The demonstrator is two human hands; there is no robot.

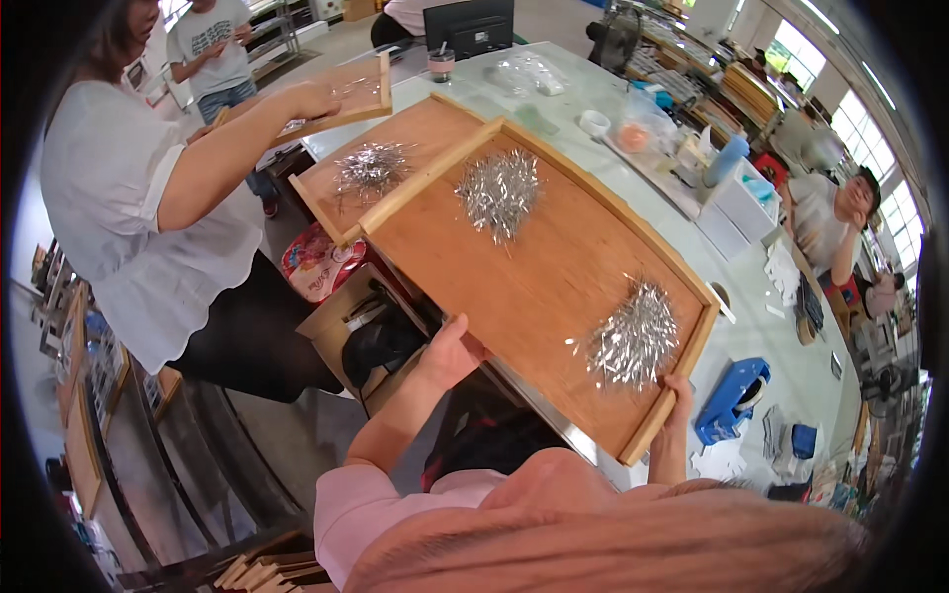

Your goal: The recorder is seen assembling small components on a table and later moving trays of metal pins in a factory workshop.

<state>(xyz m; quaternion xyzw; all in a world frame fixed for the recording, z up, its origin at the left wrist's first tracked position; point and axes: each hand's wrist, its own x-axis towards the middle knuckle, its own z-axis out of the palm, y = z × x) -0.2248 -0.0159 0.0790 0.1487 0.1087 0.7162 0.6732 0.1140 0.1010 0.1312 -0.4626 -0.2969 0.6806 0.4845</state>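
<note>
A wooden tray (pixel 534 296) with raised rims on several sides lies tilted in front of me, partly over the table. It carries two heaps of thin, shiny silver strips or pins, a far heap (pixel 499 193) and a near-right heap (pixel 638 336); their exact kind I cannot make out. My left hand (pixel 455 354) grips the tray's near-left edge, thumb on top and other fingers hidden beneath. At the right end, my right hand (pixel 678 397) is closed around the rim. Against the tray's far-left end is a second wooden tray (pixel 435 124) with one silver heap (pixel 374 168).
A co-worker (pixel 148 217) on the left holds a third tray (pixel 341 89). On the pale table (pixel 573 138) are a blue tape dispenser (pixel 732 400), a white box (pixel 736 212) and a monitor (pixel 469 28). An open cardboard box (pixel 346 316) stands below, left of my hand.
</note>
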